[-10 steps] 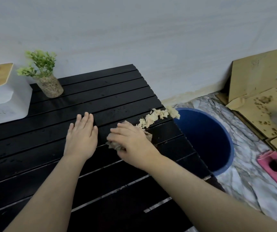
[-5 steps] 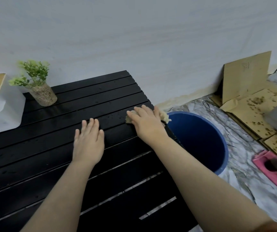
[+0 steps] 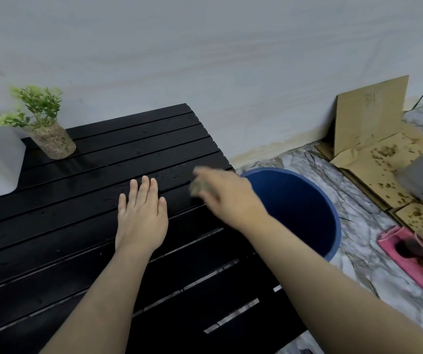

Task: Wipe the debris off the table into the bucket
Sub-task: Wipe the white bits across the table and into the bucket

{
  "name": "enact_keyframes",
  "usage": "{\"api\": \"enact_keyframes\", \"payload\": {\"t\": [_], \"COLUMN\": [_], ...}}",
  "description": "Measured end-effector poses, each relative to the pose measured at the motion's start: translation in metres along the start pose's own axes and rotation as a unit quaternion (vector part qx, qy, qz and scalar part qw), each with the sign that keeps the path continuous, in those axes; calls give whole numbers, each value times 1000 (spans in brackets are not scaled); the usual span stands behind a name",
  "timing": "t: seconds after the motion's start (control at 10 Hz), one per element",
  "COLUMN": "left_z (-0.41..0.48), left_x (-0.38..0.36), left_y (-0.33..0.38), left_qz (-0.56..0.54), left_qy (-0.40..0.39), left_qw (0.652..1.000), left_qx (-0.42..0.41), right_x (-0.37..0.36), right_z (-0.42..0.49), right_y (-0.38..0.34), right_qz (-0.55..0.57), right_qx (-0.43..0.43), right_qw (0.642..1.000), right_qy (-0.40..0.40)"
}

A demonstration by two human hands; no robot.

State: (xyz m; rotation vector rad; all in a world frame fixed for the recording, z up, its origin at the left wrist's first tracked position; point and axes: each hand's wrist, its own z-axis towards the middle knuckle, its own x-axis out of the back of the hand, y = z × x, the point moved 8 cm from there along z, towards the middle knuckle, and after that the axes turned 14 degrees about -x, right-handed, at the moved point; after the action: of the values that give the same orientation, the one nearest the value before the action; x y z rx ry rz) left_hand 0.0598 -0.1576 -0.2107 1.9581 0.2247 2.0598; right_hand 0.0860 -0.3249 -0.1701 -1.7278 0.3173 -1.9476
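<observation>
One blurred right hand (image 3: 227, 198) with cloth (image 3: 195, 187); debris pile gone

left hand (image 3: 141, 221) bare | right hand (image 3: 228, 198) bare, blurred | forearms (image 3: 98, 302) bare to frame edge

The desk (image 3: 77, 226) is showing black slats with thin pale gaps. The bucket (image 3: 334, 238) is gleaming deep blue, and the floor (image 3: 358, 277) is running in grey-and-white marble veins. Tan cardboard (image 3: 371, 116) is carrying brown speckles. The plant (image 3: 40, 103) is showing green above a speckled beige pot (image 3: 54, 144). The blurred cloth (image 3: 195, 186) is looking grey-brown.
</observation>
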Motion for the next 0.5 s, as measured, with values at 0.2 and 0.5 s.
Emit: {"api": "enact_keyframes", "payload": {"t": [0.2, 0.5], "left_z": [0, 0], "left_x": [1, 1], "left_y": [1, 0], "left_qz": [1, 4], "left_qy": [-3, -2], "left_qw": [1000, 1000], "left_qx": [1, 1], "right_x": [-16, 7], "right_z": [9, 10], "right_y": [34, 5], "right_qz": [-37, 46], "right_qx": [-68, -61], "right_qw": [994, 996], "right_qy": [-71, 38]}}
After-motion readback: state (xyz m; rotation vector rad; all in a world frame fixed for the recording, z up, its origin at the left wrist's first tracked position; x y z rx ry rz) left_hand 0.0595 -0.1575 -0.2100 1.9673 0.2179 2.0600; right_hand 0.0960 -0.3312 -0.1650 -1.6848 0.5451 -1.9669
